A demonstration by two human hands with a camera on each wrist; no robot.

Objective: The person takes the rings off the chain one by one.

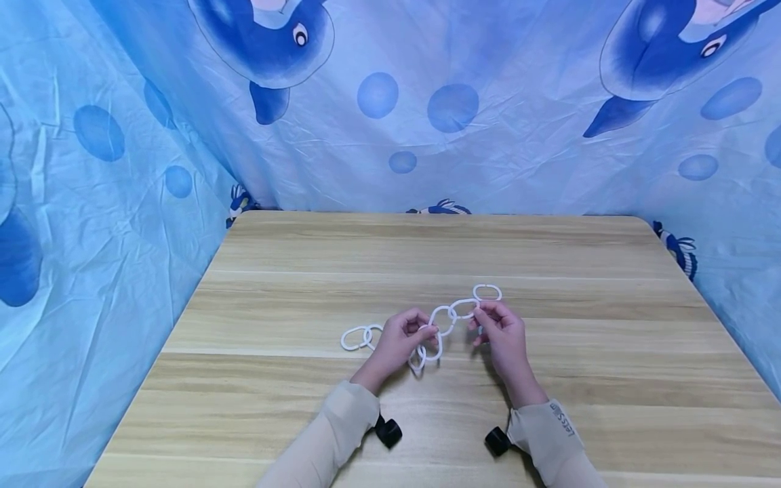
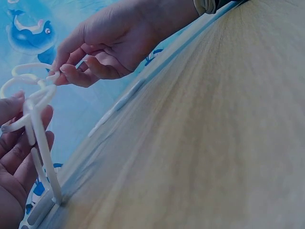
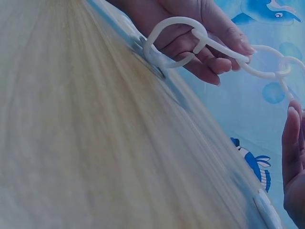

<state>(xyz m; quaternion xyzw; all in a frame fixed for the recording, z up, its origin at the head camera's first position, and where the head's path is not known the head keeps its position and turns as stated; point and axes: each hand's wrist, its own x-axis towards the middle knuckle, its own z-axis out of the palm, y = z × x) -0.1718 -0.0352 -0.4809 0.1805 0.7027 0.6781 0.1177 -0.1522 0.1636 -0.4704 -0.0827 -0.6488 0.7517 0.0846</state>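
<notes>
A chain of white plastic links runs between the two hands over the table. My left hand pinches one link between thumb and fingers; in the right wrist view, a link with a gap in its ring hangs by that hand. Fingertips of my right hand pinch a link farther along the chain. Just past them an oval link shows above the hand. More links lie on the table left of my left hand, partly hidden by it. Others dangle below the left fingertips.
The wood-grain table stretches around both hands. Behind it and at its sides hangs a blue curtain with whale prints. A small black device sits at the left cuff, another black device at the right.
</notes>
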